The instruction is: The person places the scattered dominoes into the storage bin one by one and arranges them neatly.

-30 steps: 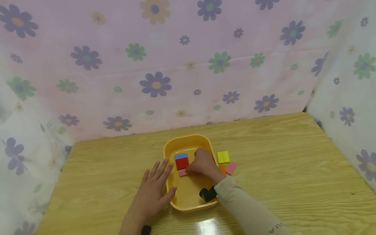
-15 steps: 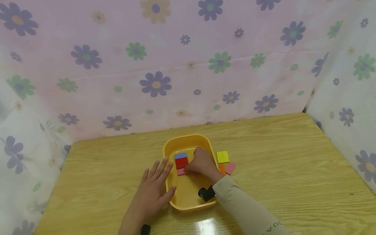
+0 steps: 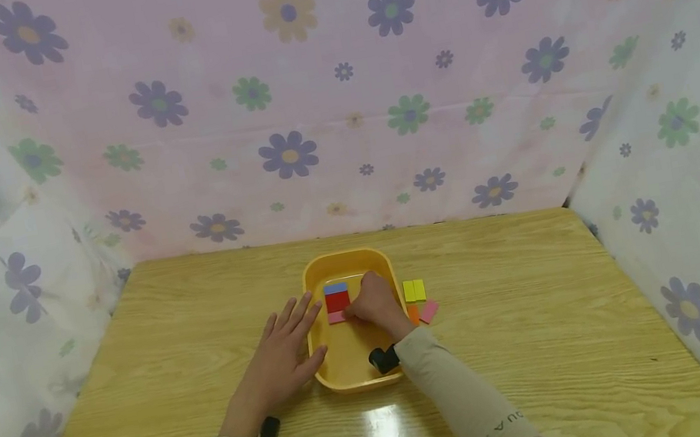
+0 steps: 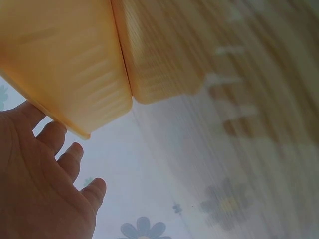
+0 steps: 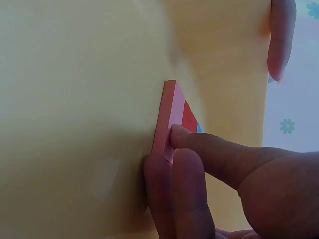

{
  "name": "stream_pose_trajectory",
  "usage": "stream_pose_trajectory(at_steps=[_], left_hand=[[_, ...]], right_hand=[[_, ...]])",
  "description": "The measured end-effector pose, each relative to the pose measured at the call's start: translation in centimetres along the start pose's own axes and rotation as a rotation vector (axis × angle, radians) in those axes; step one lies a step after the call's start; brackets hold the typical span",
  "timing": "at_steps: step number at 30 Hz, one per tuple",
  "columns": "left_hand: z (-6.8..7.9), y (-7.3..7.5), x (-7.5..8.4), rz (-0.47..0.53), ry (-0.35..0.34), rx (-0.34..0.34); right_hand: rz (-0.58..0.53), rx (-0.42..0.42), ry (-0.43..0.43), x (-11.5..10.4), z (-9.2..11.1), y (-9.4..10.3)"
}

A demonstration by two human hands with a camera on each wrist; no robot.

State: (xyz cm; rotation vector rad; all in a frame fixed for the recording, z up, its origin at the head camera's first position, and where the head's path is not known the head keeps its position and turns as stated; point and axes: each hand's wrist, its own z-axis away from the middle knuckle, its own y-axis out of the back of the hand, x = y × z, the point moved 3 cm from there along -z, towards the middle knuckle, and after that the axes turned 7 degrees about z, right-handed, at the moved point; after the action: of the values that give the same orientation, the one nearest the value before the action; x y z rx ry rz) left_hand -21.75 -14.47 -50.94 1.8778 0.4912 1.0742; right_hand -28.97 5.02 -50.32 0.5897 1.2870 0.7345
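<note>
Right hand [image 3: 377, 303] pinches a flat pink block [image 5: 168, 112]; left hand [image 3: 281, 361], spread, touches the round-cornered tray [image 3: 348, 366].

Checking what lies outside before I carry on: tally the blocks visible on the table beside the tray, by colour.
Yellow blocks: 2
Pink block: 1
Orange block: 1, partly hidden
Total: 4 visible

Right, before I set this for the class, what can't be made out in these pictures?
Pink block in the tray, head view: right end covered by the right hand.
Blue block, right wrist view: mostly hidden behind the red block and right hand.
Left hand, left wrist view: cut off by the left and bottom edges.
Sleeve lettering, head view: too small to read surely.
</note>
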Motion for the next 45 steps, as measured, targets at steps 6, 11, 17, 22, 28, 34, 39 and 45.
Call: stream_pose_trajectory(at_steps=[6,11,17,22,28,34,39,45], left_hand=[[0.0,0.0,0.0,0.002,0.011,-0.009],[-0.2,0.1,0.1,0.002,0.013,-0.01],[-0.3,0.2,0.2,-0.007,0.016,-0.012],[-0.3,0.2,0.2,-0.021,0.02,-0.007],[-0.1,0.0,0.2,-0.013,0.016,-0.007],[0.0,-0.1,0.2,-0.003,0.015,-0.01],[0.0,0.0,0.2,0.005,0.013,-0.004],[-0.1,0.0,0.3,0.016,0.024,-0.004]], right_hand=[[0.037,0.004,-0.006,-0.2,0.2,0.2],[0.027,0.01,0.003,-0.1,0.1,0.4],[0.021,-0.028,-0.01,-0.1,-0.1,0.9],[-0.051,-0.1,-0.004,-0.9,0.8,2.4],[-0.265,-0.153,0.039,-1.8,2.7,5.8],[-0.37,0.005,0.165,-0.3,3.3,9.2],[-0.469,0.199,0.255,2.7,2.9,10.3],[-0.544,0.284,0.27,6.2,2.9,9.8]])
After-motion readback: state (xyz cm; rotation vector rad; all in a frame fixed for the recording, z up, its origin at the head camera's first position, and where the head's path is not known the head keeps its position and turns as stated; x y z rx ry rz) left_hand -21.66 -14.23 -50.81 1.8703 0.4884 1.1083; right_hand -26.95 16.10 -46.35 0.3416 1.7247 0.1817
